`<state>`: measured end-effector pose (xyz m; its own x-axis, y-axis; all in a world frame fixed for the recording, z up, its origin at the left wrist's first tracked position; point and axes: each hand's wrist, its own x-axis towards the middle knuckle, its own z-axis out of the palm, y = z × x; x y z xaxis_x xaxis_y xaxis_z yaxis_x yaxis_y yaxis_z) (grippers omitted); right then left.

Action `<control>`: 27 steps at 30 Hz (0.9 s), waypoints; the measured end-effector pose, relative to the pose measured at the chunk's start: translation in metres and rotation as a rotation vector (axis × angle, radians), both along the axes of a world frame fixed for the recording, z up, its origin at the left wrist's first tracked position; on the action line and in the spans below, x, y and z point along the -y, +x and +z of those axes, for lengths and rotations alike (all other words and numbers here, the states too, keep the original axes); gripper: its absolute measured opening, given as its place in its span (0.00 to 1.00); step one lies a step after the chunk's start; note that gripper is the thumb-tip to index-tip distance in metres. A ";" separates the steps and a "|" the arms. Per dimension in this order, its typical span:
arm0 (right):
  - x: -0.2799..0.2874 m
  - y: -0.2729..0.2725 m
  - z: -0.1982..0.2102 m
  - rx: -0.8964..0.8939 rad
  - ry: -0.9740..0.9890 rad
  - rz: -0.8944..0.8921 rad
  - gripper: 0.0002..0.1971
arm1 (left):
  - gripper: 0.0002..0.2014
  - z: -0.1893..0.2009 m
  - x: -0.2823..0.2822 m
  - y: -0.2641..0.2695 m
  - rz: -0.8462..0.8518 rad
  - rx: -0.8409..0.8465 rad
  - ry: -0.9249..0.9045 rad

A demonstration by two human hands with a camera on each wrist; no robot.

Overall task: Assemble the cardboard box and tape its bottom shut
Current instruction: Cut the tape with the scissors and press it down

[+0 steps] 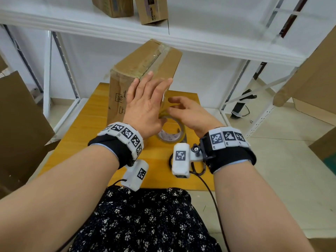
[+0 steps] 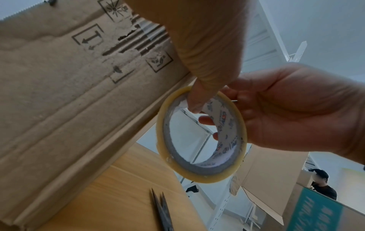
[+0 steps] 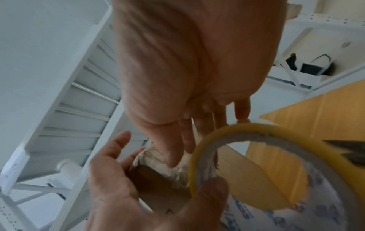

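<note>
The cardboard box (image 1: 145, 66) stands on the wooden table (image 1: 87, 128), with clear tape (image 1: 156, 57) running along its top seam. My left hand (image 1: 145, 99) lies flat against the box's near upper edge with straight fingers, and its thumb (image 2: 195, 101) reaches into the core of the tape roll (image 2: 164, 148). My right hand (image 1: 189, 115) holds the yellowish tape roll (image 1: 171, 139) just right of the box, fingertips (image 2: 205, 120) curled through the core. A clear strip rises from the roll toward the box. In the right wrist view the roll (image 3: 197, 156) fills the lower right.
Scissors (image 2: 162, 211) lie on the table near the roll. A white metal shelf (image 1: 127, 28) overhangs the box and carries two small boxes (image 1: 152, 10). Cardboard sheets stand at the left (image 1: 18, 124) and right (image 1: 312, 79). A person (image 2: 324, 186) is far behind.
</note>
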<state>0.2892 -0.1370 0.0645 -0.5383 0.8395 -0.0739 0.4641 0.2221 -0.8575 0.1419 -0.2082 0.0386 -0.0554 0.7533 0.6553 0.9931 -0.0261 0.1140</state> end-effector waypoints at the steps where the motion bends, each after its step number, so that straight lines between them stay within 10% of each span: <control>1: -0.002 -0.002 -0.001 -0.002 -0.005 0.000 0.25 | 0.53 0.000 0.000 0.000 -0.001 -0.002 -0.001; 10: -0.009 -0.008 -0.001 -0.056 -0.067 0.037 0.04 | 0.51 -0.001 -0.001 -0.001 0.006 0.009 -0.001; 20: -0.016 -0.012 -0.004 -0.086 -0.108 0.004 0.05 | 0.50 0.005 0.005 -0.003 -0.057 0.032 -0.018; 27: -0.015 -0.006 -0.004 0.224 0.036 0.060 0.04 | 0.44 0.011 0.007 -0.004 -0.063 0.108 -0.005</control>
<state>0.2829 -0.1222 0.0609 -0.5612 0.8104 -0.1681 0.6268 0.2835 -0.7258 0.1375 -0.2150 0.0492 -0.0780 0.7607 0.6444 0.9715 -0.0871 0.2205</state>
